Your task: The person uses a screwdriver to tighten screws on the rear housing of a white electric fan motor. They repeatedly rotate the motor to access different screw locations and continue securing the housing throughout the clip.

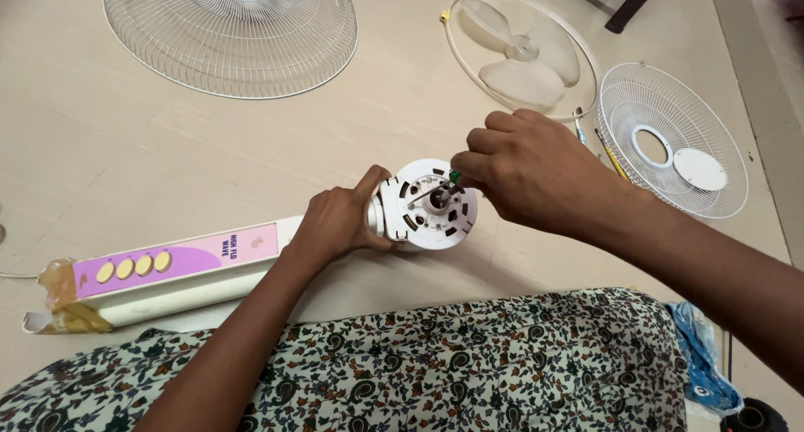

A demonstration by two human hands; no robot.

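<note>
A white fan body lies on the floor, its round motor housing [427,204] facing up with a metal shaft in the middle. My left hand [339,223] grips the housing's neck from the left side. My right hand [523,172] is closed on a green-handled screwdriver [453,179] whose tip rests at the front of the housing. The fan's long white base with a pink control panel and yellow buttons [159,269] stretches to the left.
A large white wire grille [230,34] lies at the top left. A clear fan blade inside a ring [523,59] and a second wire grille [670,139] lie at the top right, with two screwdrivers [607,151] between them. Patterned cloth [469,365] covers my lap.
</note>
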